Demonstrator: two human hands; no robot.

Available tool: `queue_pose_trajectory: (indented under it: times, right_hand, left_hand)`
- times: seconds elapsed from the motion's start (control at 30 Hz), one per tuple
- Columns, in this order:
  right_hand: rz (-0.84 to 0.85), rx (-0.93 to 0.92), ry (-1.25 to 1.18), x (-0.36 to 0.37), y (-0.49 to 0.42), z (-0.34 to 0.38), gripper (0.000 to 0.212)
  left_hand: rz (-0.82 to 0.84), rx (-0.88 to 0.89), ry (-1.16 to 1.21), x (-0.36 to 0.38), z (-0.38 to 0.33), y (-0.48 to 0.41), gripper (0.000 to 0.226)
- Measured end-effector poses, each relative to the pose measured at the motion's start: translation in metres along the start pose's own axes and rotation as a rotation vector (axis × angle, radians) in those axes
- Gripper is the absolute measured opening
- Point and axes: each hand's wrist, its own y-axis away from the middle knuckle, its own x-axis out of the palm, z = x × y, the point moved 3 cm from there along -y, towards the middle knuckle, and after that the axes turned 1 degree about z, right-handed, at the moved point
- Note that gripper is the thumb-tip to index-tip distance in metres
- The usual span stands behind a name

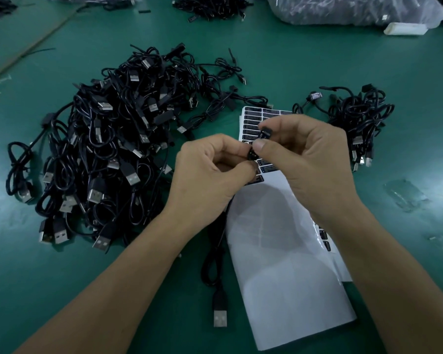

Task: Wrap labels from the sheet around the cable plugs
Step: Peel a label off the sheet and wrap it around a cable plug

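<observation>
Black and small, the plug [252,154] is held at mid-frame, just above the far end of the sheet [287,272], and is pinched from both sides. The left grip [210,169] curls thumb and forefinger round its 9 o'clock side. The right grip [307,159] pinches the 3 o'clock side, thumb on the near face and forefinger over the top, with a dark label [264,134] caught at its fingertips. Fingers hide the seam, so how far round the label reaches cannot be told.

One wrap looks to be in hand and partly done. The next move would call for rolling the free end round the plug, keeping its edges square, and pressing it flat without a crease.

From the plug, the cable [210,264] drops toward 6 o'clock along the sheet's left edge and ends in a USB end [220,312] lying on the bench [241,54]. The sheet's near part is bare white backing; rows of dark labels show at its far end, partly under the hands.

A big pile [108,149] of black cables lies at 9 to 10 o'clock and a smaller pile [356,123] at 2 o'clock, probably the finished ones. A plastic bag [356,8] and a white block [404,28] sit at the far edge, at 1 o'clock.

Both hands cover the nearest labels, and the cable's loop beside the sheet could drag it when lifted.
</observation>
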Motion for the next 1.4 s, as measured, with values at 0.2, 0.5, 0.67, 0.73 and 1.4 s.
queue_pose_trajectory:
  times: [0.2,0.5,0.67,0.73,1.4]
  right_hand:
    - [0.01,0.007,0.027,0.0,0.001,-0.001,0.015]
    - [0.136,0.159,0.1,0.011,0.01,-0.005,0.049]
    - [0.376,0.109,0.26,0.029,0.019,-0.004,0.02]
    - [0.367,0.112,0.24,0.03,0.02,-0.003,0.005]
    - [-0.545,0.22,0.665,-0.102,-0.086,-0.005,0.031]
  left_hand:
    - [0.033,0.012,0.001,0.001,0.001,0.001,0.014]
    - [-0.028,0.105,-0.081,-0.009,-0.009,-0.005,0.011]
    - [-0.189,0.089,0.131,-0.02,-0.019,-0.007,0.016]
    - [-0.22,0.091,0.187,-0.023,-0.021,-0.008,0.018]
    - [0.303,0.117,-1.358,0.003,-0.032,0.006,0.082]
